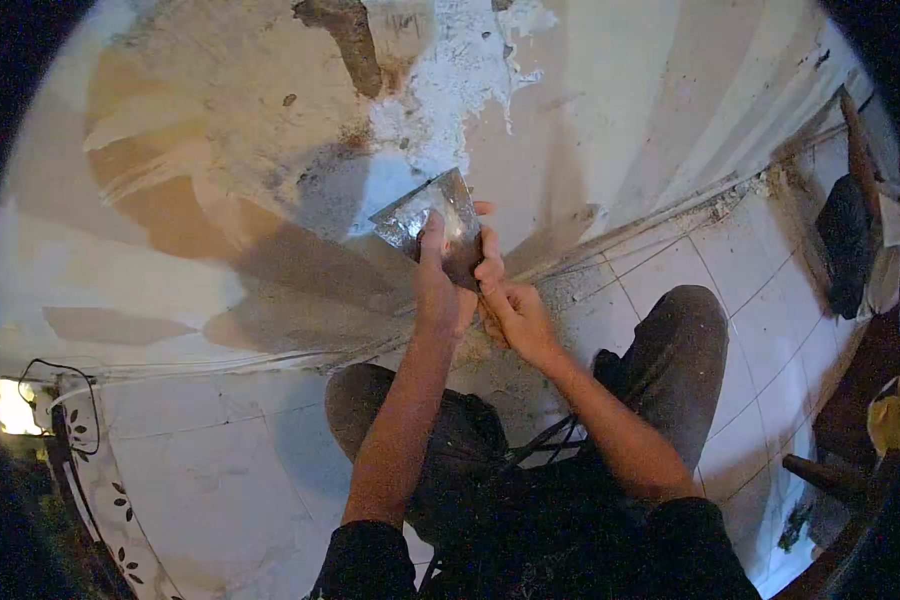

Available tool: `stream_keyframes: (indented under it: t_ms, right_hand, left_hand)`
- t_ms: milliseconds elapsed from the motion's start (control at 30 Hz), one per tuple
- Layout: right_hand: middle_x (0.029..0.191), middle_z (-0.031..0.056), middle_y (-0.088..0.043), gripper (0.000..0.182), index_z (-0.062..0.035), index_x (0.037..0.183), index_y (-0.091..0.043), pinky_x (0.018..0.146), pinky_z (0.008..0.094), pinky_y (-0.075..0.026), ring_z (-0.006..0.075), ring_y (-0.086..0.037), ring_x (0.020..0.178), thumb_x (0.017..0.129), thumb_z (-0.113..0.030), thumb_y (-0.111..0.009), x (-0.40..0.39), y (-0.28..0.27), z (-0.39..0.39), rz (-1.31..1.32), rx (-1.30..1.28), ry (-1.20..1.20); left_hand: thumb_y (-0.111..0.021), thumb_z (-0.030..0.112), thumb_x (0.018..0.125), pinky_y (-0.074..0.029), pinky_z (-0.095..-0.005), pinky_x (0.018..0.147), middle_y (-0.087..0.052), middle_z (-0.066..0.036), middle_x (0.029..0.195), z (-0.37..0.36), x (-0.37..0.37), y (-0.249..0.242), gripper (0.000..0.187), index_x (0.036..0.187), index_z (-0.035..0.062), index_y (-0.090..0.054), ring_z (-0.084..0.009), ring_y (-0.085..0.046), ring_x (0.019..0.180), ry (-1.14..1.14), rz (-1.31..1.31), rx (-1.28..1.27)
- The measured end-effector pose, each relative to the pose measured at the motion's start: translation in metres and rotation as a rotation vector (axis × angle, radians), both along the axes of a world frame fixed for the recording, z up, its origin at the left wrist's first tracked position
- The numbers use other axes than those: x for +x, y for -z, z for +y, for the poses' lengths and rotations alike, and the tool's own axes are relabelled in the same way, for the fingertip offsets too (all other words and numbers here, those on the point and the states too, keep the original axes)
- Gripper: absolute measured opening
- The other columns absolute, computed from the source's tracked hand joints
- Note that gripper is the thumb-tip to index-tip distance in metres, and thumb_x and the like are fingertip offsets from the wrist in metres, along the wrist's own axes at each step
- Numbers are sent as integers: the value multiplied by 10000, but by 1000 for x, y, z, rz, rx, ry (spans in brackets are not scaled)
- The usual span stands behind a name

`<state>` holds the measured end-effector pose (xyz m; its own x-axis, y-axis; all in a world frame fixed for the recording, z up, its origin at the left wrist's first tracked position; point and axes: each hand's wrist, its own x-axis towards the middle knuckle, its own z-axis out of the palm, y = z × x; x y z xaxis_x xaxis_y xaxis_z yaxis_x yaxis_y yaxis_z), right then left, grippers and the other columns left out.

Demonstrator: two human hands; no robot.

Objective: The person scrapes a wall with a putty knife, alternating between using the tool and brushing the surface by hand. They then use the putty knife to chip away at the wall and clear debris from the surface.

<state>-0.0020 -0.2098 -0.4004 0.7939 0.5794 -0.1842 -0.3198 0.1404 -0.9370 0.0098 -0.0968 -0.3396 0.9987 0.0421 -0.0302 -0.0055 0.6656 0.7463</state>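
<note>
A shiny flat metal plate [407,217], roughly rectangular and smeared, is tilted in front of the wall. My left hand [437,290] grips it, thumb lying across its face and fingertips showing past its right edge. Close below that edge is my right hand [518,318], fingers curled closed right beside the left fingertips. Whatever my right fingers pinch, if anything, is hidden. Just beyond the plate, a white plaster patch [440,110] runs up the stained wall [240,120].
My bent knees [685,320] flank my arms. Dusty debris [720,205] lines the wall's foot above the white floor tiles [210,470]. At the left stands a bright lamp [15,407] with a black cable [97,405]. A dark object [845,245] and wooden furniture [860,400] are at the right.
</note>
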Motion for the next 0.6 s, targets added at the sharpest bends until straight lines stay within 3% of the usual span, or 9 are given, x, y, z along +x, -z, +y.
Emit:
stream_keyframes:
  t_ms: [67, 167, 300, 367, 500, 600]
  right_hand:
    - [515, -16, -402, 440, -58, 640, -473, 390, 241, -271, 78, -354, 411, 964, -354, -440, -3, 1, 3, -106, -32, 119]
    - [499, -24, -381, 439, -62, 608, -464, 401, 246, -271, 77, -345, 417, 961, -324, -457, -7, 2, 4, -112, 87, 201]
    - [502, -25, -403, 426, -50, 615, -482, 412, 246, -286, 71, -374, 440, 957, -303, -473, -2, 8, -1, -150, -29, 128]
    - [529, -21, -448, 405, -34, 632, -506, 427, 249, -304, 65, -405, 474, 949, -285, -488, -1, 6, -1, -320, -183, 157]
    - [533, -20, -467, 399, -22, 646, -521, 434, 250, -313, 64, -418, 485, 943, -287, -494, 1, -17, 0, -202, -175, 155]
    - [497, 15, -479, 422, -30, 621, -549, 450, 302, -350, 105, -435, 473, 913, -333, -522, 17, -38, 4, -413, -160, 235]
  left_hand:
    - [-332, 467, 953, -326, -251, 462, -435, -26, 624, -4, 1, -3, 506, 1094, 3, -473, -105, -369, 488, -50, 9, -67]
    - [-357, 501, 942, -313, -245, 461, -438, -16, 620, -1, 4, 6, 517, 1063, 14, -484, -92, -345, 479, -38, 46, -171]
    - [-388, 541, 923, -298, -232, 460, -431, -11, 612, -3, 5, 12, 548, 1045, 18, -491, -84, -329, 481, -51, 85, -254]
    - [-403, 563, 909, -292, -223, 460, -426, -5, 613, -6, 6, 5, 559, 1031, 26, -499, -77, -324, 485, -95, 104, -153]
    - [-395, 562, 912, -282, -217, 453, -426, 2, 612, -5, 8, -12, 556, 1016, 28, -508, -71, -326, 488, -78, 137, -164]
    - [-382, 556, 921, -263, -214, 432, -436, 9, 609, -1, 21, -31, 542, 991, 37, -524, -63, -320, 484, -138, -72, -45]
